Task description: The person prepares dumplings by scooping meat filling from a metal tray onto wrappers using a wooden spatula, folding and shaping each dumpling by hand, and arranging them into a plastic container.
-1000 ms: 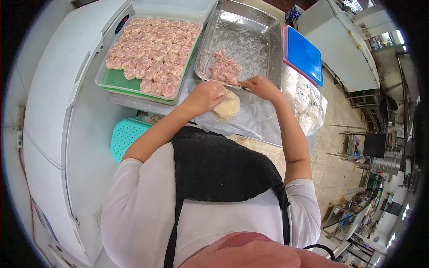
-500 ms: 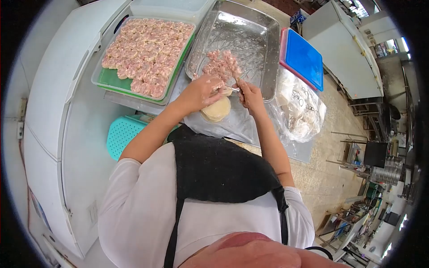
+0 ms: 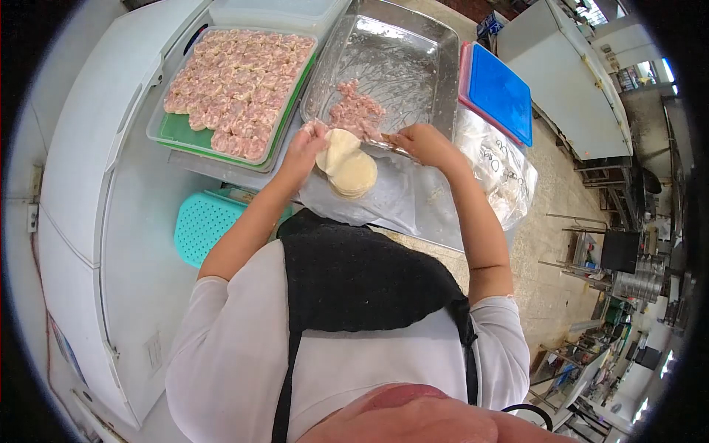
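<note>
My left hand is closed on the edge of a pale round dough wrapper, which curls up off the stack of wrappers. The stack lies on a plastic sheet at the near rim of a metal tray. Gripped in my right hand is a thin metal tool, held low at the tray's near edge; its exact kind is unclear. Pink ground meat lies in the tray's near left part, just beyond both hands.
A clear container of tightly packed meat-filled dumplings stands at the left. To the right are a blue lid and a plastic bag with handwriting. A turquoise perforated basket sits below left.
My hands have moved apart; the right went right with the tool. A wrapper now bends up from the stack in my left hand. The meat heap looks smaller.
</note>
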A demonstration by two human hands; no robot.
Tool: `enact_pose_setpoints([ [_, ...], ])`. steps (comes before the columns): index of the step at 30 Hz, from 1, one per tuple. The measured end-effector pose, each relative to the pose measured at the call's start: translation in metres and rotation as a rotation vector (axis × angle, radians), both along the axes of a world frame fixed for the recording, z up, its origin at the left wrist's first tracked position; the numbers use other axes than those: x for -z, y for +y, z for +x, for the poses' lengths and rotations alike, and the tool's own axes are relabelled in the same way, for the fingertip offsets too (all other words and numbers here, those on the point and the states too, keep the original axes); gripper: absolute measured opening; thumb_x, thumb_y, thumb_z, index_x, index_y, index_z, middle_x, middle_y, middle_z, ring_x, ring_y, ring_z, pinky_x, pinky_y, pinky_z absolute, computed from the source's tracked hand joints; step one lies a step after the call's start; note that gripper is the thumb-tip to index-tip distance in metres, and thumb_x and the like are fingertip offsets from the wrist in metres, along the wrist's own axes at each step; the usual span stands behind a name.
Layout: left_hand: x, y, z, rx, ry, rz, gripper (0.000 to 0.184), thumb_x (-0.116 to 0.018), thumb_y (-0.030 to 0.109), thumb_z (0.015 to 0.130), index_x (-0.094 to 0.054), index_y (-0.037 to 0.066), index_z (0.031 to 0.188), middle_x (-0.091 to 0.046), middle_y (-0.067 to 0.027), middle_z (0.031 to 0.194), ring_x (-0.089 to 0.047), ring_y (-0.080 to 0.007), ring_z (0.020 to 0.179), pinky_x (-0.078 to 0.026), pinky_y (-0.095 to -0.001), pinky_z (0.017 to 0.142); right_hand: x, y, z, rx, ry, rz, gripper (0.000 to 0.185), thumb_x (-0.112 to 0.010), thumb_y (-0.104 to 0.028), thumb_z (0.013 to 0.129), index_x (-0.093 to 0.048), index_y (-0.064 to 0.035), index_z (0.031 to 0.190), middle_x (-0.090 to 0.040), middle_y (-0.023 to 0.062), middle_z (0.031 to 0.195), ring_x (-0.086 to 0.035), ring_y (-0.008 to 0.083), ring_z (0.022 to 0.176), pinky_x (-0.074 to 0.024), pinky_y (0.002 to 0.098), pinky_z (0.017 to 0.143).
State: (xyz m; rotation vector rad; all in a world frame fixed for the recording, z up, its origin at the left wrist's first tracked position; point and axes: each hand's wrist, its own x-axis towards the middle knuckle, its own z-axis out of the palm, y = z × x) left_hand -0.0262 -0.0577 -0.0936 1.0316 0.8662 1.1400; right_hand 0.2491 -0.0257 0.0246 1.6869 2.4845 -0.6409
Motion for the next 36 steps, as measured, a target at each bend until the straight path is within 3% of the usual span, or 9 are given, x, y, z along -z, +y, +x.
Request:
enact_pose_setpoints([
  [2,-0.036,-0.012,0.010,-0.019,-0.229,-0.122,0.016,-0.056,0.012,0.087,-0.053,0.005,0.101,-0.061,-0.0078,0.102,-0.062,-0.0221,0.092,-0.050,-0.0366,0.077,0.001,-0.003,-0.004,0.039,0.227,-0.098,0.040,-0.054,-0.037,0.091,-0.070,-0.0005,0.085,-0.064,0.0173,0.067,-0.064,0.0307,0.064,-0.0485,0.0424,0.060],
  [6,-0.075,-0.011,0.026,-0.002,-0.686,-0.368,0.031,-0.051,0.014,0.093,-0.052,0.003,0.121,-0.061,-0.0093,0.111,-0.063,-0.0217,0.099,-0.053,-0.0355,0.086,0.014,-0.024,-0.023,0.328,0.751,-0.154,0.039,-0.056,-0.037,0.094,-0.068,-0.0014,0.082,-0.046,-0.0011,0.054,-0.039,0.0077,0.047,-0.0303,0.0269,0.044],
  [14,-0.058,-0.012,0.034,-0.037,-0.163,-0.105,0.033,-0.050,0.018,0.097,-0.055,-0.004,0.121,-0.062,-0.0116,0.115,-0.062,-0.0177,0.100,-0.051,-0.0313,0.086,0.020,-0.055,-0.073,0.543,1.091,-0.184,0.028,-0.069,-0.027,0.084,-0.060,-0.0030,0.074,-0.047,-0.0054,0.059,-0.039,0.0036,0.054,-0.0293,0.0245,0.047],
  [17,-0.072,-0.003,0.004,-0.092,-0.003,0.071,0.030,-0.051,0.019,0.097,-0.060,-0.004,0.115,-0.065,-0.0107,0.108,-0.062,-0.0145,0.097,-0.050,-0.0284,0.085,0.037,-0.063,-0.056,0.544,1.031,-0.112,0.023,-0.069,-0.024,0.086,-0.060,-0.0053,0.078,-0.045,-0.0068,0.056,-0.035,0.0021,0.043,-0.0220,0.0227,0.038],
  [21,-0.094,-0.001,-0.002,-0.100,0.348,0.394,0.028,-0.051,0.019,0.097,-0.065,-0.003,0.107,-0.068,-0.0102,0.099,-0.061,-0.0100,0.093,-0.048,-0.0238,0.083,0.028,-0.072,-0.051,0.601,0.885,-0.090,0.029,-0.071,-0.029,0.084,-0.061,-0.0043,0.073,-0.046,-0.0061,0.058,-0.039,0.0035,0.051,-0.0275,0.0243,0.044],
  [25,-0.085,-0.015,0.025,0.017,0.272,0.440,0.027,-0.051,0.019,0.098,-0.067,-0.001,0.104,-0.068,-0.0096,0.098,-0.061,-0.0091,0.091,-0.047,-0.0225,0.081,-0.001,-0.075,-0.076,0.622,1.116,-0.231,0.031,-0.073,-0.031,0.083,-0.061,-0.0050,0.072,-0.046,-0.0059,0.057,-0.038,0.0036,0.049,-0.0255,0.0235,0.043],
  [28,-0.076,-0.012,0.023,0.222,0.407,0.126,0.028,-0.050,0.020,0.098,-0.067,-0.001,0.105,-0.069,-0.0095,0.098,-0.061,-0.0102,0.093,-0.047,-0.0247,0.083,0.007,-0.077,-0.067,0.631,1.194,-0.296,0.032,-0.073,-0.032,0.082,-0.061,-0.0046,0.071,-0.046,-0.0055,0.057,-0.038,0.0042,0.049,-0.0262,0.0240,0.044],
  [33,-0.073,0.009,0.009,-0.033,-0.430,-0.158,0.035,-0.052,0.025,0.097,-0.057,-0.002,0.119,-0.064,-0.0107,0.112,-0.062,-0.0187,0.105,-0.049,-0.0319,0.092,0.034,-0.088,-0.028,0.608,0.880,-0.055,0.028,-0.073,-0.028,0.084,-0.058,-0.0066,0.072,-0.041,-0.0068,0.054,-0.035,0.0027,0.044,-0.0231,0.0223,0.040],
  [36,-0.089,0.013,0.013,-0.011,-0.361,-0.084,0.034,-0.053,0.020,0.096,-0.053,-0.001,0.123,-0.061,-0.0113,0.116,-0.062,-0.0214,0.106,-0.051,-0.0345,0.092,0.018,-0.097,-0.013,0.557,0.626,0.099,0.032,-0.072,-0.033,0.083,-0.059,-0.0067,0.071,-0.041,-0.0068,0.055,-0.037,0.0026,0.047,-0.0258,0.0223,0.043],
])
